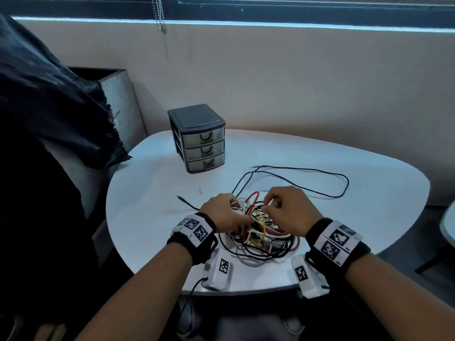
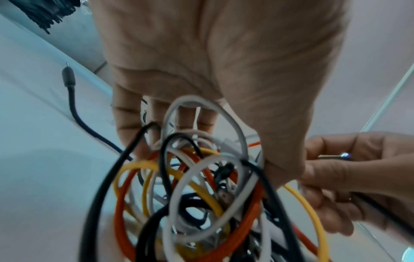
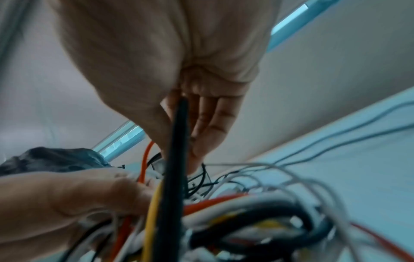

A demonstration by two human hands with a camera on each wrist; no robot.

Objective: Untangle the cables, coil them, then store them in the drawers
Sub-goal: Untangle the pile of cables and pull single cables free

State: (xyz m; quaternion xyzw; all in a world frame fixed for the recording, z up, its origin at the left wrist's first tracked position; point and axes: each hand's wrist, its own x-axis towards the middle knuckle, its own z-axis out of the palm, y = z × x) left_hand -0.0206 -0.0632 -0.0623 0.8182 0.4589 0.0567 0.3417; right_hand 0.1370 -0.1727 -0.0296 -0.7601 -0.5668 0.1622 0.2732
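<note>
Cables (image 1: 258,232): multicolour knot; left grip (image 1: 222,212), right grip (image 1: 288,207) both pinching strands.

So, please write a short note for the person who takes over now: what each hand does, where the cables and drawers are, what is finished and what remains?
Left hand: fingers curled into the cable tangle, holding white strands.
Right hand: pinches a black cable above the tangle.
Tangle lies on the table in front of the person; one thin dark cable already trails loose behind it.
Drawer unit stands at the back left, all three drawers closed.
Done: nothing coiled or stored.
Left: separate every cable, coil, store.
</note>
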